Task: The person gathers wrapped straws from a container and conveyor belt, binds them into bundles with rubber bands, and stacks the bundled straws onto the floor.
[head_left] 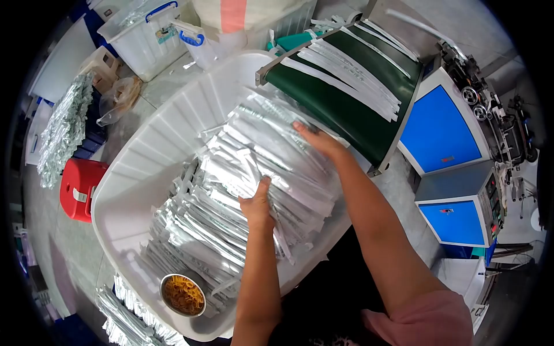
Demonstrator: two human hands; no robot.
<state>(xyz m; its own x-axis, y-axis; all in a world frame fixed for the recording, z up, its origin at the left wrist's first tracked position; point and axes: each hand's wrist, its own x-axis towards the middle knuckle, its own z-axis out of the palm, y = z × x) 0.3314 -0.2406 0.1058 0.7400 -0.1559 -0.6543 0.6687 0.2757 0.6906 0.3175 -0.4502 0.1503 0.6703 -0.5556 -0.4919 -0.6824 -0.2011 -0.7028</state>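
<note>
A large white plastic tub point(144, 161) holds a thick pile of long, thin, silvery-white wrapped packets point(202, 225). Down in the middle of this pile, my left hand point(258, 206) is closed on some packets, its thumb pointing up and its other fingers partly hidden. Farther to the right, beside the conveyor's end, my right hand point(318, 140) grips the upper edge of the packets, with most of its fingers out of sight. One packet point(251, 166) lies askew across the others just above my left hand.
A green conveyor belt point(323, 104) carrying several strips point(352, 75) overhangs the tub's right side. A metal bowl of rubber bands point(183, 294) sits in the tub's near corner. A red box point(81, 187) stands left; blue-doored machine cabinets point(441, 132) stand right.
</note>
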